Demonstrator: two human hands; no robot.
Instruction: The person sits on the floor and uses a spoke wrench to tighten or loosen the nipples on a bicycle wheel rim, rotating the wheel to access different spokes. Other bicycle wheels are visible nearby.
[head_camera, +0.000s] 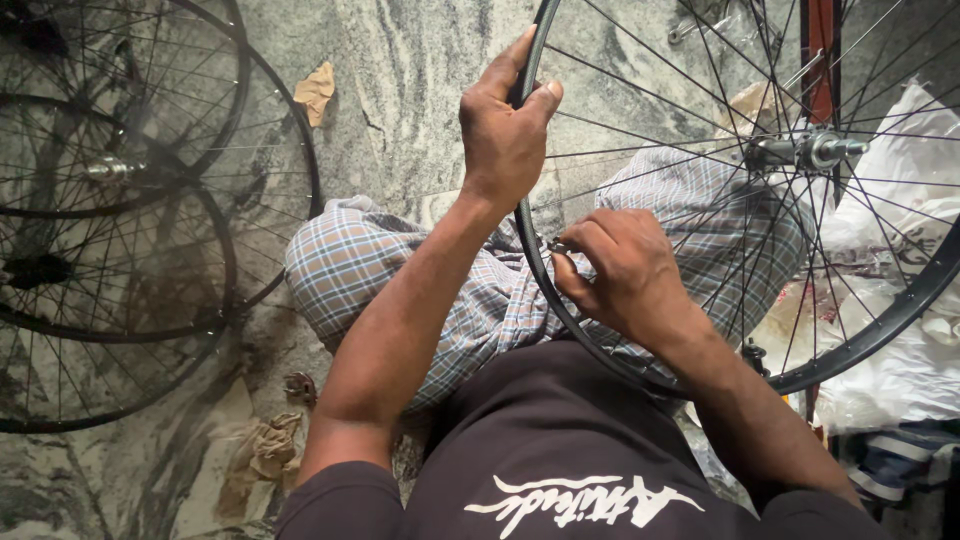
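A black spoked bicycle wheel (880, 320) stands upright over my lap, its metal hub (812, 150) at the upper right. My left hand (505, 130) grips the wheel's rim near its top left. My right hand (625, 272) is lower on the same rim, fingers pinched on a small metal spoke nipple (555, 246) at the rim's inner edge. My legs, in checked cloth (350, 260), are folded under the wheel.
Several other black spoked wheels (120, 230) lie stacked on the grey marbled floor at the left. Crumpled brown paper scraps (262, 450) lie beside my left elbow. White plastic bags (900, 380) sit at the right, and a red upright bar (820, 50) rises behind the hub.
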